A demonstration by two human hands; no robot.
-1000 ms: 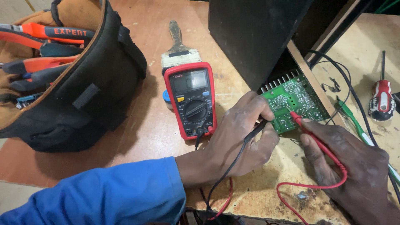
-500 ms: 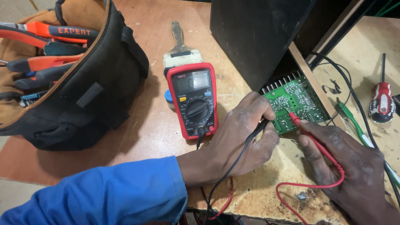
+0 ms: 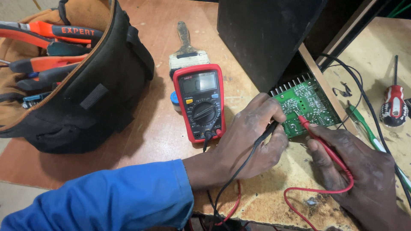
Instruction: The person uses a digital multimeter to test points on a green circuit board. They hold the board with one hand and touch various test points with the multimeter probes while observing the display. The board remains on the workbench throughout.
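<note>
Worn wooden bench (image 3: 162, 128): left hand (image 3: 248, 141) pinches the black probe (image 3: 267, 130), right hand (image 3: 359, 171) the red probe (image 3: 319, 137), both on the board (image 3: 306, 105) (meter (image 3: 200, 102), brush (image 3: 186, 53), tool bag (image 3: 85, 85) alongside).

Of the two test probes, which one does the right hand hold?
The red probe, in the right hand, tip on the green circuit board; the left hand holds the black probe.

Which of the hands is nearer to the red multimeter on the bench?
Left. The left hand, holding the black probe, lies just right of the red multimeter. The right hand, with the red probe, is farther right, beyond the green circuit board.
</note>
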